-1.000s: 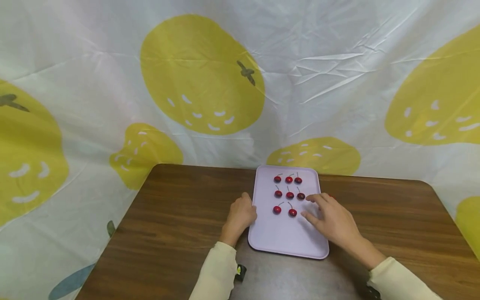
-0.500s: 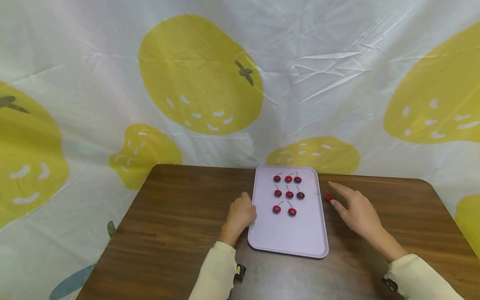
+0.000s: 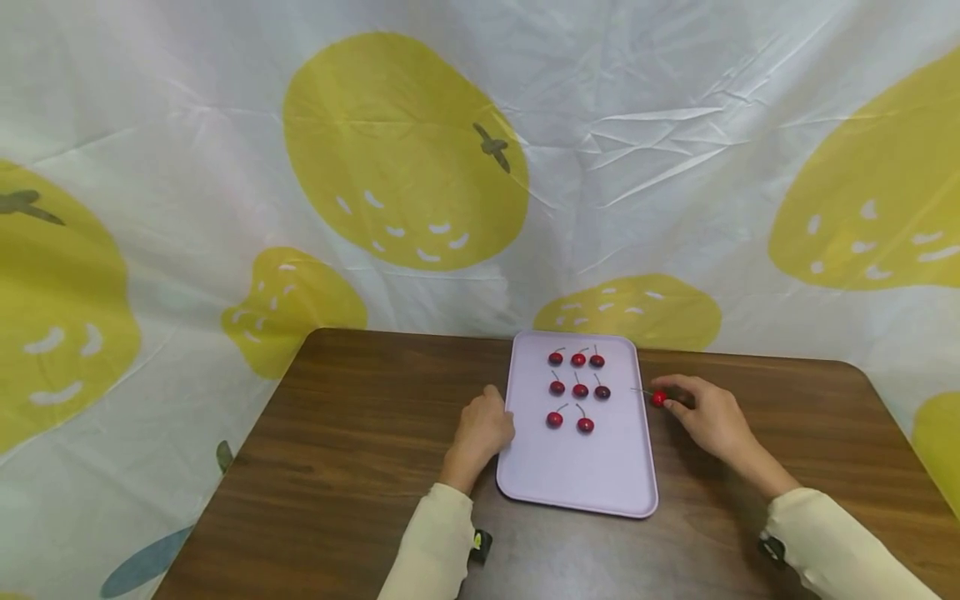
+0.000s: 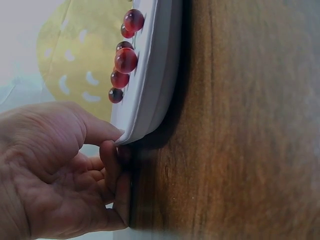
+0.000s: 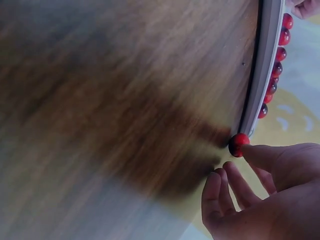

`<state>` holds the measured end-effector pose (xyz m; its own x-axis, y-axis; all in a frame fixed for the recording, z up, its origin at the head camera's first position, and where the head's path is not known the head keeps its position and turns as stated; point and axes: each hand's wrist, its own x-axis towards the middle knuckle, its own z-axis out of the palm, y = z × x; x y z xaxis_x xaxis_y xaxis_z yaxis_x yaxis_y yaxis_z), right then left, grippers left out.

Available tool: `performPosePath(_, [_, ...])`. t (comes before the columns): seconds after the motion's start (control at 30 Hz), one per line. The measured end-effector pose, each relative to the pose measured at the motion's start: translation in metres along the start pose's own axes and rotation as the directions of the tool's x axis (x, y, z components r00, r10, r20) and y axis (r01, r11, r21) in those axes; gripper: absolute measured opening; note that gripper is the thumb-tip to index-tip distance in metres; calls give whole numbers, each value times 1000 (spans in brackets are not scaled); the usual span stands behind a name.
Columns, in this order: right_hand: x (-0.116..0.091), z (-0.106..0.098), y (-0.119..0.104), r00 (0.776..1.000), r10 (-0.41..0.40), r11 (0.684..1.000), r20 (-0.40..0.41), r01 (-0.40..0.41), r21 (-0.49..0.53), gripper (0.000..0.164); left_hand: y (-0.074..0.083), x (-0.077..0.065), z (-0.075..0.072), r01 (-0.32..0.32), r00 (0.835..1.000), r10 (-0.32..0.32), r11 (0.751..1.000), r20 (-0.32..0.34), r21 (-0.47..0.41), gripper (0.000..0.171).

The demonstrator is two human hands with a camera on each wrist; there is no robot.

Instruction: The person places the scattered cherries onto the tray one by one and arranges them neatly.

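Observation:
A pale lilac tray (image 3: 577, 479) lies on the table, with several red cherries (image 3: 580, 390) in rows on it, stems pointing mostly away. My left hand (image 3: 482, 429) pinches the tray's left rim; in the left wrist view the thumb of that hand (image 4: 55, 165) is on top of the rim and the index finger is under it. Just off the tray's right edge, my right hand (image 3: 712, 417) holds a single cherry (image 3: 658, 398) between thumb and index finger, its stem reaching over the rim. In the right wrist view the thumb presses this cherry (image 5: 239, 145); the index fingertip is partly hidden.
The brown wooden table (image 3: 360, 433) extends to both sides of the tray. Behind it hangs a white cloth (image 3: 637, 183) printed with yellow fruit, close to the table's far edge.
My right hand moved right, from above the tray to the cherry beside it, and its thumb and index finger closed on that cherry. The left hand and tray have stayed put.

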<state>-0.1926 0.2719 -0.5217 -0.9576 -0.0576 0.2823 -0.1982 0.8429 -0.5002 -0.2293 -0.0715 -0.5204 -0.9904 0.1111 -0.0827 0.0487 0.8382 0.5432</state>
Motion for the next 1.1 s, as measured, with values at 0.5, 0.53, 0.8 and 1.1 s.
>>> performPosePath(0.5, [3, 4, 2, 999, 32, 999, 25, -33, 10, 22, -1, -1, 3, -19, 1000, 19, 1000, -24, 3, 28])
performPosePath(0.53, [3, 4, 1, 999, 36, 999, 26, -37, 14, 21, -1, -1, 3, -22, 999, 22, 1000, -27, 7, 28])
performPosePath(0.8, [-2, -3, -15, 999, 46, 999, 8, -46, 29, 20, 0, -3, 1, -33, 999, 33, 999, -30, 6, 27])
performPosePath(1.1, [-11, 2, -50, 999, 7, 997, 35, -10, 71, 21, 1, -2, 0, -9, 1000, 10, 1000, -11, 11, 28])
